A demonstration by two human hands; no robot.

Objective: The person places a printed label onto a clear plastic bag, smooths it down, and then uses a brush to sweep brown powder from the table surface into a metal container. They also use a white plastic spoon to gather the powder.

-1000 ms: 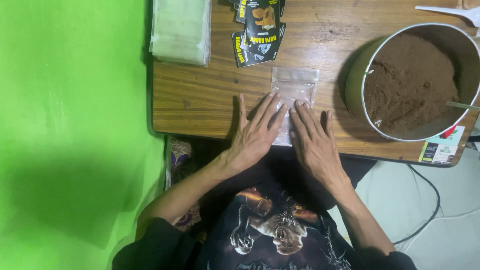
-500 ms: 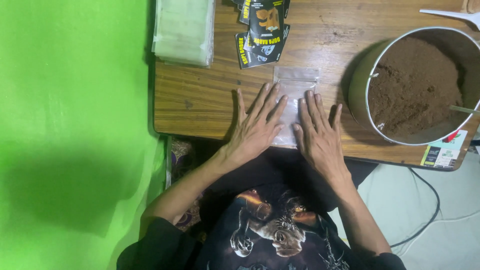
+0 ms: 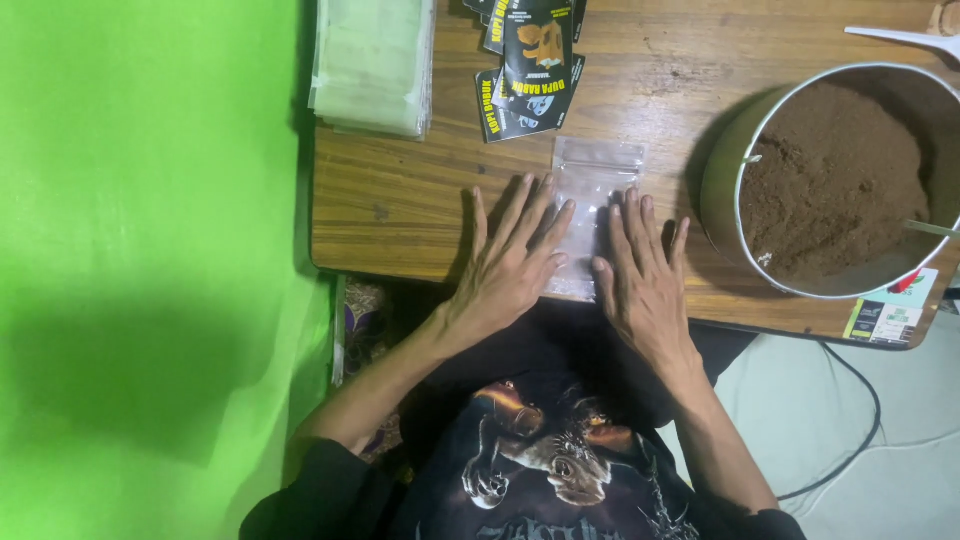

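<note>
1. We see the left hand [image 3: 512, 262] lying flat on the wooden table [image 3: 400, 200], palm down, its fingers stretched out and spread, the fingertips resting on the left part of a clear plastic bag [image 3: 592, 190].
2. We see the right hand [image 3: 645, 272] flat too, fingers straight and slightly fanned, pressing on the right part of the same bag.
3. The bag lies flat near the table's front edge, between the two hands, its top end poking out beyond the fingertips.
4. Just past the bag we find a small heap of black and yellow packets [image 3: 530, 65].
5. To the left of those sits a stack of pale green plastic sheets [image 3: 372, 62].
6. At the right stands a big metal pot [image 3: 725, 190] full of brown powder [image 3: 835, 180], close to the right hand but not touching it.
</note>
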